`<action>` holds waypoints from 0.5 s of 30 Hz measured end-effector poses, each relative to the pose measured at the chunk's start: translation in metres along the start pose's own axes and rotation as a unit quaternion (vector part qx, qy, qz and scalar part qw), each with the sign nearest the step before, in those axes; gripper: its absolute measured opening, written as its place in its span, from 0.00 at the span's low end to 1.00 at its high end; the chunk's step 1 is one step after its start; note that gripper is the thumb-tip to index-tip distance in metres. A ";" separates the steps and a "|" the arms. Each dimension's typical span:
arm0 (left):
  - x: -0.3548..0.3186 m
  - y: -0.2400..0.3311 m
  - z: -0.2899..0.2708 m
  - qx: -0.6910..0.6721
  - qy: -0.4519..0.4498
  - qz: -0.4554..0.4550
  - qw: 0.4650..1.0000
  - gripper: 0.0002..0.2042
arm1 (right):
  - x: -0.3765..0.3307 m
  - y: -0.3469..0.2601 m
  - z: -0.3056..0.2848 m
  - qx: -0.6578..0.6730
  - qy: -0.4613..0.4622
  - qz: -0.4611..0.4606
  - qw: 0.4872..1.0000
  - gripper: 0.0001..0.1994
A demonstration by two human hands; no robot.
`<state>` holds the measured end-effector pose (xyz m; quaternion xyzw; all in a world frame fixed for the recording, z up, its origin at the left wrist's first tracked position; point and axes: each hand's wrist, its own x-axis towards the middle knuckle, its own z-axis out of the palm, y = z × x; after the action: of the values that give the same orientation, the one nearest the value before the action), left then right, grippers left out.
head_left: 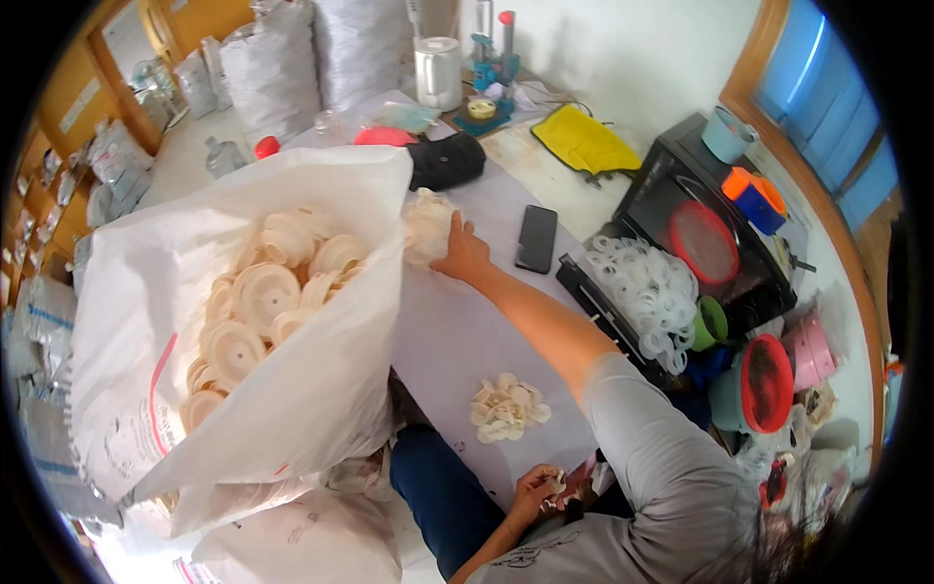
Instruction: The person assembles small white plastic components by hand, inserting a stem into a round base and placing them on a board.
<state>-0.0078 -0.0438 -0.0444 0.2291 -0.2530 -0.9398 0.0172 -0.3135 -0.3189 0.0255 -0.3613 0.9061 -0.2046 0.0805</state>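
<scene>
My right hand (465, 251) reaches far across the table, its fingers apart against the edge of a heap of cream-coloured pieces (426, 226). Whether it grips any of them is hard to see. Low in the view, close to my body, my left hand (535, 490) is closed on a small cream piece (556, 482). A pile of small flat cream discs (509, 407) lies on the table between the two hands. To the left stands a big white sack (331, 399), its mouth wide and many round cream plastic discs (265, 297) inside.
A black phone (536, 238) lies right of my right hand, with a black pouch (446, 161) behind. Translucent white rings (642, 292) heap up before a black oven (720, 214). Buckets (744, 384) stand at right. A white kettle (438, 73) and a yellow cloth (585, 139) are farther back.
</scene>
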 end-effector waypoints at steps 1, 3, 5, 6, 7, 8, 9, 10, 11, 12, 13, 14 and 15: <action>0.002 -0.002 -0.001 -0.010 0.002 0.001 1.000 0.09 | 0.010 0.010 0.012 0.080 -0.008 0.008 0.997 0.43; 0.003 -0.009 0.002 -0.014 -0.008 -0.023 1.000 0.08 | 0.025 0.048 0.036 0.168 0.019 0.002 0.986 0.28; 0.003 -0.003 0.013 0.048 0.017 -0.038 0.998 0.07 | 0.019 0.070 0.053 0.185 0.150 -0.013 0.971 0.11; 0.004 0.000 0.004 0.028 0.025 -0.014 0.999 0.08 | 0.009 0.042 0.031 0.285 0.075 -0.061 0.954 0.11; 0.004 0.002 0.009 0.021 0.028 0.007 0.999 0.07 | -0.002 0.033 0.012 0.328 0.118 -0.078 0.934 0.09; 0.004 -0.003 0.012 0.017 0.010 0.021 1.000 0.07 | -0.012 0.033 -0.007 0.414 0.142 -0.085 0.895 0.08; 0.004 0.000 0.021 0.040 0.025 0.004 0.999 0.07 | -0.024 0.036 -0.027 0.497 0.167 -0.098 0.846 0.08; 0.002 0.005 0.027 0.064 0.044 -0.006 0.997 0.08 | -0.041 0.037 -0.053 0.509 0.138 -0.085 0.846 0.08; 0.002 0.002 0.025 0.053 0.029 0.010 0.998 0.08 | -0.062 0.039 -0.080 0.521 0.110 -0.073 0.844 0.09; 0.004 -0.002 0.023 0.041 0.014 0.026 0.999 0.09 | -0.086 0.044 -0.107 0.532 0.102 -0.065 0.838 0.09; 0.004 -0.003 0.022 0.043 -0.003 0.031 0.999 0.08 | -0.115 0.054 -0.135 0.543 0.095 -0.058 0.832 0.10; 0.004 -0.003 0.023 0.050 -0.012 0.024 0.998 0.08 | -0.145 0.065 -0.161 0.556 0.085 -0.054 0.825 0.11; 0.004 -0.004 0.025 0.056 -0.022 0.016 0.998 0.08 | -0.178 0.079 -0.185 0.563 0.086 -0.056 0.820 0.12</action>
<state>-0.0218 -0.0296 -0.0286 0.2053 -0.3095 -0.9284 0.0135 -0.2879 -0.0873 0.1587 -0.2838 0.6147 -0.7137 0.1797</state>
